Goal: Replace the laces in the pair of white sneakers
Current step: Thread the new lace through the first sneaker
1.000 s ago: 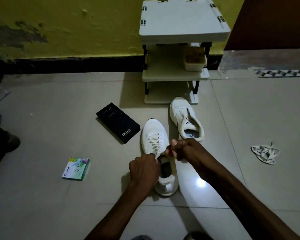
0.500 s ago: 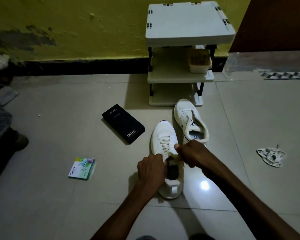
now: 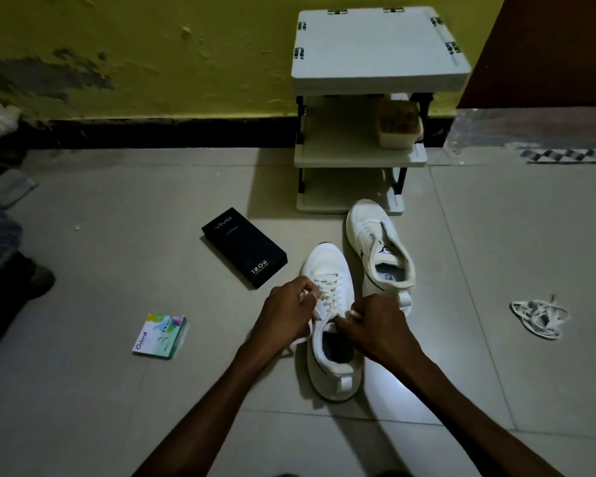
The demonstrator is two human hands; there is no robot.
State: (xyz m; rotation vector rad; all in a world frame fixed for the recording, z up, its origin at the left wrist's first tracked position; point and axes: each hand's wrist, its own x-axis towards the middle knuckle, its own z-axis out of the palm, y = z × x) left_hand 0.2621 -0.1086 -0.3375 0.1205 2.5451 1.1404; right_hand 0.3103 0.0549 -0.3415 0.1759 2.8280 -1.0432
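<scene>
A white sneaker [image 3: 328, 261] stands on the tiled floor [image 3: 117, 390] with its toe pointing away from the person and its heel nearest them, and both hands work at its throat. The left hand [image 3: 286, 311] sits against the shoe's left side, its fingers [image 3: 307, 287] curled and pinching the white lace [image 3: 329, 290] beside the upper eyelets; a loose run of the lace trails out under that hand onto the floor. The right hand [image 3: 375, 325] is at the shoe's right side, just above the opening, its fingers [image 3: 356, 313] curled tight on the other end of the lace. The lace is crossed through the eyelets between the two hands. The second sneaker [image 3: 379, 249] lies just beyond and to the right, unlaced, its tongue open, touching or nearly touching the first. Well apart on the right is a tangled heap of laces [image 3: 537, 318]. To the left lie a black box [image 3: 244, 247] and, nearer, a small colourful packet [image 3: 159, 336]. A white shelf rack [image 3: 375, 46] stands against the yellow wall, with a tub [image 3: 398, 129] on its middle shelf.
</scene>
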